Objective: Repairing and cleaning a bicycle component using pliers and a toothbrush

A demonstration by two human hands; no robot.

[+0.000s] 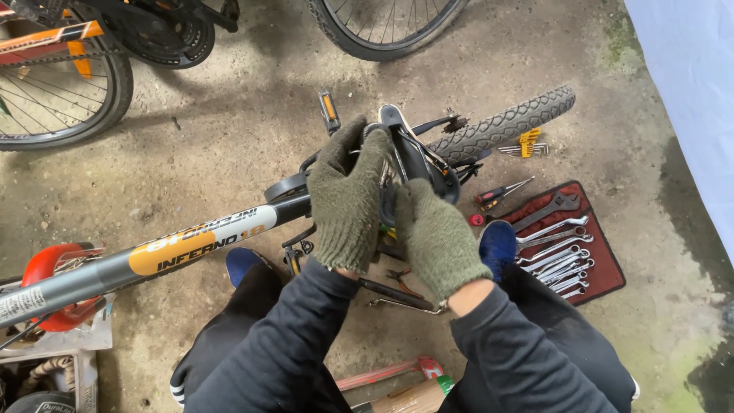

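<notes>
Green knitted gloves on both hands at a bicycle's rear.
The left hand curls its fingers over the black chain guard; the right hand rests against it, fingers together, beside the rear tyre, spanners on the floor nearby.

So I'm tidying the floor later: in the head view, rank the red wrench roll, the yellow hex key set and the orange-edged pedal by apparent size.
1. red wrench roll, clearly largest.
2. and 3. yellow hex key set and pedal: both look similarly small, and the pedal sits nearer the camera, so no ranking between them.
</notes>
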